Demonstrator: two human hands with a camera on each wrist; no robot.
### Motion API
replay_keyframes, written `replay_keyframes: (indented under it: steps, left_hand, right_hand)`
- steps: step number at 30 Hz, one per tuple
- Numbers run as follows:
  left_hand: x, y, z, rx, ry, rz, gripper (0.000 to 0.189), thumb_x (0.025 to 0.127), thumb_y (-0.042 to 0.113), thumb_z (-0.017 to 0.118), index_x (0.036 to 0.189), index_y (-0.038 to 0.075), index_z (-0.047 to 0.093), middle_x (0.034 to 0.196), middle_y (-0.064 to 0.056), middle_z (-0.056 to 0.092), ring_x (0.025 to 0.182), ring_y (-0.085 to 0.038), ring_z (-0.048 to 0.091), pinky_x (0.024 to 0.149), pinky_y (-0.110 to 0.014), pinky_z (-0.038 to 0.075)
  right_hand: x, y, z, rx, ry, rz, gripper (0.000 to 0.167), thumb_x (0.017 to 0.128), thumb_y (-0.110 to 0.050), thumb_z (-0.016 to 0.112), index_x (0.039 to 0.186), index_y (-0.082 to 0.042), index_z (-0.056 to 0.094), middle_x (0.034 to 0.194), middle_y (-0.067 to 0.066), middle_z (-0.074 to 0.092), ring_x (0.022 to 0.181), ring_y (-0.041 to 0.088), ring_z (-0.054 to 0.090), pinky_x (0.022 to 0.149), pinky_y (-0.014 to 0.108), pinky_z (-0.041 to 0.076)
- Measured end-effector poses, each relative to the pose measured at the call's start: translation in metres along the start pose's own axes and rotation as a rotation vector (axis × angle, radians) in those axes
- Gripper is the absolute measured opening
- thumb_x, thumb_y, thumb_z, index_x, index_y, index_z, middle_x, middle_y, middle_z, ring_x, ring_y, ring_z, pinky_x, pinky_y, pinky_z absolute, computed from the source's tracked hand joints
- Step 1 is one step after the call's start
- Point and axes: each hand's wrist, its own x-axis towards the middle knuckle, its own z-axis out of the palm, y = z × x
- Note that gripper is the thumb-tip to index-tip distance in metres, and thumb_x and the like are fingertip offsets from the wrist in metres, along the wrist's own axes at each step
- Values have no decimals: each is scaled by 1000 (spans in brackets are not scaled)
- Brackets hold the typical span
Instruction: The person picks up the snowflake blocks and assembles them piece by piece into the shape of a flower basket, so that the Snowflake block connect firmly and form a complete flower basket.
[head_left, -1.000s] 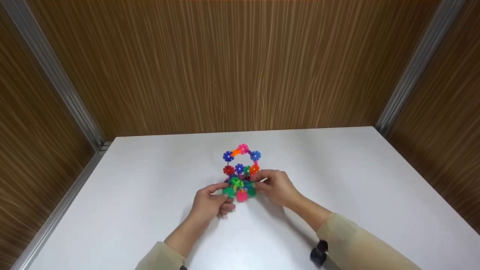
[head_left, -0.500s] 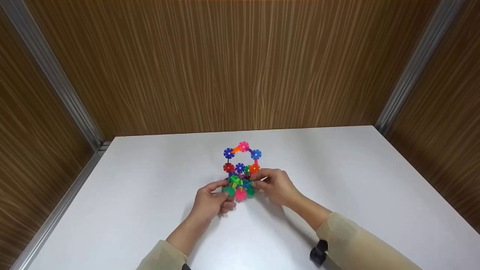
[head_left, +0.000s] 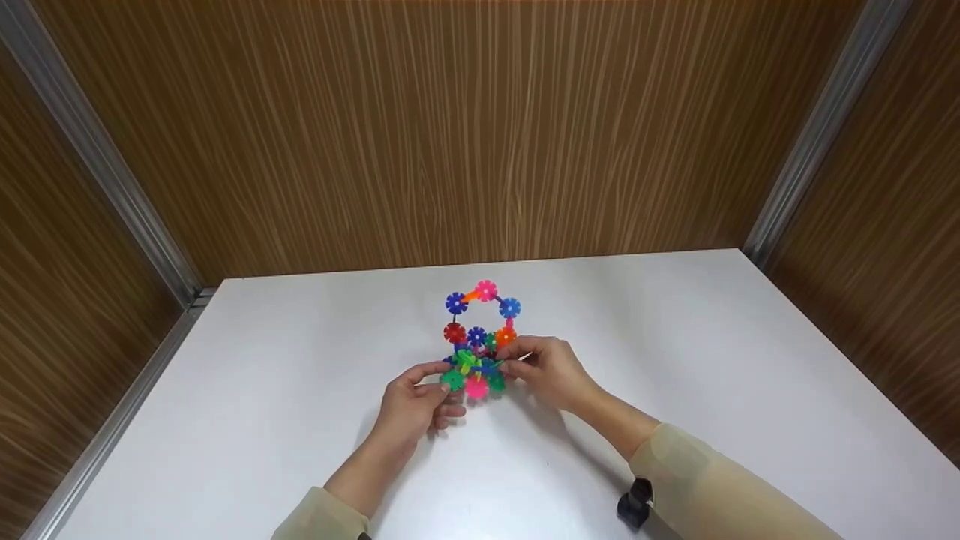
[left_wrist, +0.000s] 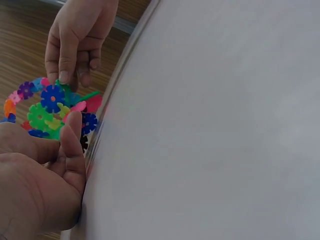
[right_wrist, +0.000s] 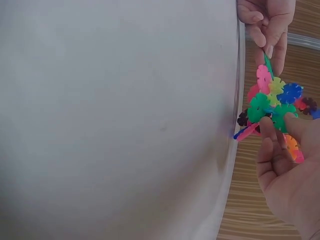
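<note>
A basket-like build of interlocking flower discs (head_left: 476,387) in many colours stands between both hands, its arched row of discs upright at the back. The left hand (head_left: 409,401) pinches a green disc (head_left: 452,380) at the build's near left between thumb and index finger. On the opposite side, the right hand (head_left: 551,371) pinches a green disc with thumb and index finger; the right wrist view shows that green disc (right_wrist: 283,115) near the thumb. Fingers partly cover the lower discs. In the left wrist view, the build (left_wrist: 52,98) lies between the two hands.
A white table (head_left: 300,360) lies under the hands. Wood-grain panels (head_left: 465,135) rise behind it and at both sides, joined by metal corner posts (head_left: 817,127). A black strap piece (head_left: 636,504) hangs by the right sleeve (head_left: 720,480).
The arch of discs has shifted slightly upward in the head view, and the lower discs slightly left. The camera view has moved a little too. Both hands keep their pinch.
</note>
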Motion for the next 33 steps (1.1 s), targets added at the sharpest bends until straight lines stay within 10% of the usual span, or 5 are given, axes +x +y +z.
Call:
replay_keyframes:
  steps: [20,33]
  left_hand:
    - [6,4,-4,68,-41,13,41,109,5,56,150,12,59,106,-14,76,79,-21,77,61,-24,55]
    - [5,5,4,51,-53,11,35,110,8,57,145,13,62,109,-14,76,81,-24,78,62,-26,56]
  right_hand:
    - [3,1,-7,-21,-79,9,11,101,-11,74,110,-12,79,113,1,74,104,25,67,91,31,60]
    - [1,-3,-5,-122,-196,-15,42,104,-9,69,144,-22,69,134,7,71,93,23,73,83,33,62]
